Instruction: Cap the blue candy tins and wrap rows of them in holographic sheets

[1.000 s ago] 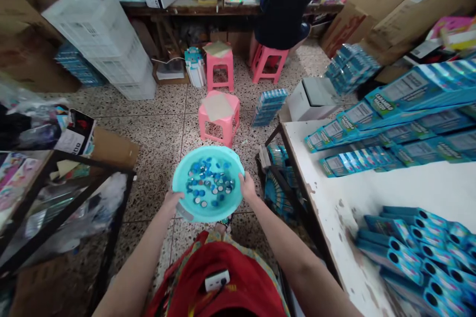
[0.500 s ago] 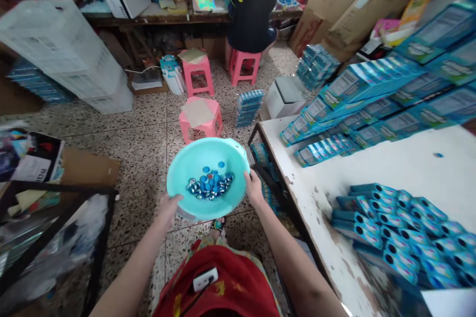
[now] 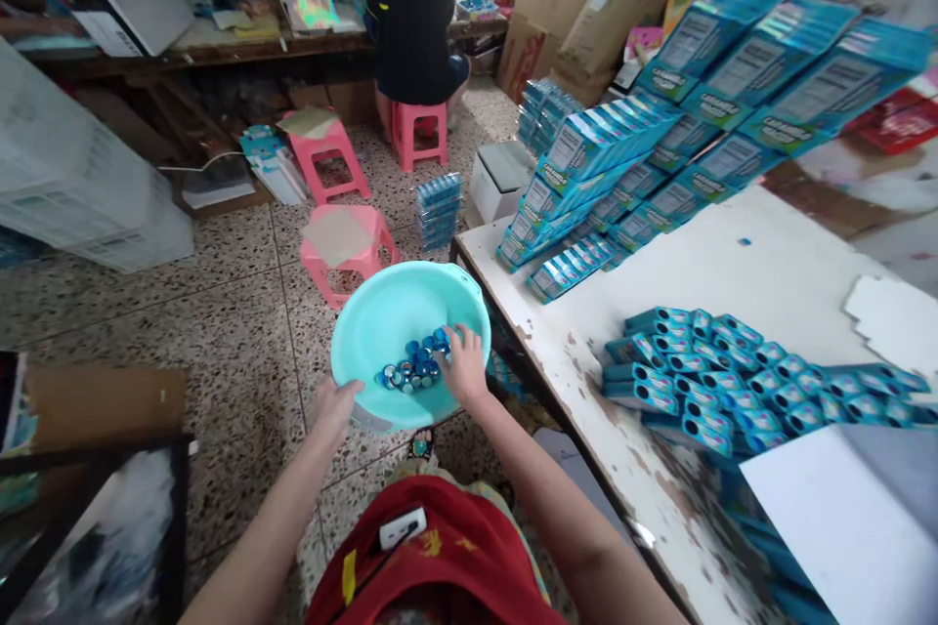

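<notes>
A turquoise plastic basin [image 3: 373, 308] is held out in front of my body. Inside lies a pile of small round blue and silver pieces [image 3: 410, 373], which look like caps or little tins. My left hand [image 3: 335, 407] grips the basin's near left rim, thumb over the edge. Over the right side of the basin, my right hand [image 3: 464, 366] reaches in among the round pieces. Its thumb and fingers are curved and apart, touching or just above the pieces; the palm side is hidden.
To the right stands a white worn table [image 3: 703, 283] with stacked blue boxes [image 3: 586, 151] and a spread of small blue cartons [image 3: 703, 381]. Pink stools [image 3: 359, 259] stand ahead on the speckled floor. A seated person [image 3: 410, 20] works at the far bench. White crates [image 3: 88, 176] are at left.
My right hand has let go of the basin's right rim and moved into the basin onto the round pieces. My left hand keeps its grip. The view has turned right.
</notes>
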{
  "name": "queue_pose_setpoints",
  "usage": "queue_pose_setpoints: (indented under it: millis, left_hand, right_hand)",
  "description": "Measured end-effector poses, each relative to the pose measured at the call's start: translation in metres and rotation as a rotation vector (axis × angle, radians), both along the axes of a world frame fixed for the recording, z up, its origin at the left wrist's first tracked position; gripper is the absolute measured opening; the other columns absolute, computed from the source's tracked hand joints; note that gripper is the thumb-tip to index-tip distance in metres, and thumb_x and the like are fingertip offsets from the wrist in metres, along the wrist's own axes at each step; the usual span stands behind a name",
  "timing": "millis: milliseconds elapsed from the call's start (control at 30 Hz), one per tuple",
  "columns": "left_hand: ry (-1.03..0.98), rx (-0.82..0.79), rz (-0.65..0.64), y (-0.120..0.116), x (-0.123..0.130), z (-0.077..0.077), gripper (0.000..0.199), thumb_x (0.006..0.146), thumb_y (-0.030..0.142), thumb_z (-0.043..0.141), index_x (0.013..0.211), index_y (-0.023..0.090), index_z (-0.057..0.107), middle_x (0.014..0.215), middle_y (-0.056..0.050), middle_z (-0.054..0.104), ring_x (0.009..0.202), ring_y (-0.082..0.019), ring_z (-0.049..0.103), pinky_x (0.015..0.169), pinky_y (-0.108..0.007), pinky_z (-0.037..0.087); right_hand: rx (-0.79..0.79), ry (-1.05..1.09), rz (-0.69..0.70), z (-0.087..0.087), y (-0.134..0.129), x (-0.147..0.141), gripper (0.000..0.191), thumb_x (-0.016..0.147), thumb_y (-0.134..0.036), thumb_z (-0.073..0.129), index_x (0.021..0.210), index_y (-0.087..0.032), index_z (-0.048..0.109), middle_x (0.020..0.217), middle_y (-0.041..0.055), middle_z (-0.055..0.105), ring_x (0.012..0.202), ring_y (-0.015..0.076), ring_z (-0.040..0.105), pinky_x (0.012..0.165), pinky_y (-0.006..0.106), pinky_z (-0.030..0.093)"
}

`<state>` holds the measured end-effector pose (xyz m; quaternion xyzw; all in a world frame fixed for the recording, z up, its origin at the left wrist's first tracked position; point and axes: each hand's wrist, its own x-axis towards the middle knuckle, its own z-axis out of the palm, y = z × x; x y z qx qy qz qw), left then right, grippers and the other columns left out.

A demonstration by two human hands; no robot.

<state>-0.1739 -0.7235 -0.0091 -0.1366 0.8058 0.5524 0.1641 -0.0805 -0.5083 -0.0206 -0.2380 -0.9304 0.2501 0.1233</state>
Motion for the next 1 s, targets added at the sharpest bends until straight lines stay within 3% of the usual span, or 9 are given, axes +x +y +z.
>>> queue_pose_setpoints:
  millis: [133, 267, 400, 567, 633, 700, 800, 900, 1000]
  left_hand:
    - [-0.017, 0.073, -0.079, 0.022, 0.008, 0.004, 0.034, 0.049, 0.023, 0.065, 0.081, 0.014, 0.064, 0.067, 0.000, 0.066, 0.060, -0.015, 0.056, 0.056, -0.024, 0.044]
    - [-0.024, 0.055, -0.102, 0.041, 0.013, 0.006, 0.033, 0.049, 0.021, 0.063, 0.081, 0.014, 0.063, 0.067, 0.000, 0.065, 0.057, -0.014, 0.055, 0.053, -0.023, 0.043]
    - [-0.077, 0.040, -0.151, 0.047, 0.012, 0.004, 0.028, 0.048, 0.020, 0.063, 0.076, 0.014, 0.063, 0.063, 0.000, 0.064, 0.055, -0.014, 0.054, 0.051, -0.023, 0.042]
    - [-0.143, 0.011, -0.185, 0.054, 0.011, 0.000, 0.028, 0.047, 0.019, 0.064, 0.074, 0.014, 0.062, 0.062, 0.000, 0.065, 0.055, -0.015, 0.055, 0.051, -0.024, 0.044]
    - [-0.135, -0.004, -0.237, 0.062, 0.012, 0.003, 0.028, 0.047, 0.020, 0.065, 0.074, 0.014, 0.063, 0.063, -0.001, 0.066, 0.056, -0.016, 0.056, 0.052, -0.025, 0.044]
    - [-0.137, 0.005, -0.302, 0.074, 0.013, 0.007, 0.030, 0.048, 0.021, 0.066, 0.077, 0.014, 0.063, 0.066, -0.001, 0.067, 0.059, -0.017, 0.058, 0.054, -0.025, 0.045]
    - [-0.196, 0.052, -0.383, 0.098, 0.014, 0.017, 0.033, 0.049, 0.019, 0.066, 0.081, 0.014, 0.063, 0.071, -0.002, 0.069, 0.064, -0.018, 0.061, 0.060, -0.027, 0.047]
    - [-0.270, 0.092, -0.431, 0.132, 0.019, 0.027, 0.033, 0.049, 0.018, 0.068, 0.081, 0.012, 0.063, 0.071, -0.002, 0.069, 0.063, -0.018, 0.061, 0.061, -0.028, 0.048]
    - [-0.304, 0.115, -0.477, 0.170, 0.035, 0.039, 0.032, 0.050, 0.015, 0.068, 0.081, 0.013, 0.063, 0.071, -0.002, 0.069, 0.062, -0.017, 0.062, 0.061, -0.027, 0.048]
  right_hand:
    - [-0.028, -0.223, -0.101, -0.016, -0.011, -0.012, 0.062, 0.075, -0.059, 0.056, 0.126, -0.025, 0.047, 0.125, 0.0150, 0.043, 0.111, 0.0342, 0.039, 0.090, 0.051, 0.035]
    - [-0.165, -0.368, -0.063, -0.025, -0.034, -0.006, 0.064, 0.065, -0.070, 0.058, 0.116, -0.032, 0.052, 0.118, 0.0112, 0.045, 0.108, 0.0347, 0.040, 0.080, 0.050, 0.040]
    - [-0.219, -0.412, 0.099, -0.026, -0.049, 0.008, 0.050, 0.073, -0.061, 0.056, 0.110, -0.029, 0.055, 0.112, 0.0099, 0.048, 0.102, 0.0308, 0.045, 0.076, 0.044, 0.044]
    - [-0.242, -0.356, 0.138, -0.023, -0.030, 0.022, 0.028, 0.080, -0.039, 0.054, 0.104, -0.025, 0.057, 0.108, 0.0087, 0.052, 0.100, 0.0265, 0.048, 0.076, 0.037, 0.044]
    - [-0.424, -0.270, -0.009, -0.022, -0.014, 0.027, 0.019, 0.079, -0.032, 0.056, 0.095, -0.022, 0.058, 0.104, 0.0074, 0.053, 0.096, 0.0232, 0.049, 0.076, 0.034, 0.043]
    - [-0.744, -0.091, -0.254, -0.018, 0.006, 0.032, 0.015, 0.075, -0.031, 0.062, 0.083, -0.019, 0.057, 0.097, 0.0056, 0.055, 0.088, 0.0186, 0.051, 0.073, 0.029, 0.043]
    - [-1.093, 0.169, -0.529, -0.004, 0.042, 0.049, 0.024, 0.078, -0.040, 0.060, 0.077, -0.017, 0.053, 0.080, 0.0020, 0.055, 0.066, 0.0107, 0.050, 0.056, 0.021, 0.041]
    - [-1.260, 0.345, -0.609, 0.018, 0.079, 0.078, 0.038, 0.085, -0.053, 0.044, 0.084, -0.017, 0.053, 0.074, 0.0007, 0.057, 0.049, 0.0065, 0.045, 0.041, 0.017, 0.035]
    - [-1.829, 0.723, -0.602, 0.041, 0.108, 0.112, 0.035, 0.085, -0.051, 0.047, 0.088, -0.017, 0.054, 0.085, 0.0045, 0.064, 0.059, 0.0088, 0.057, 0.045, 0.017, 0.043]
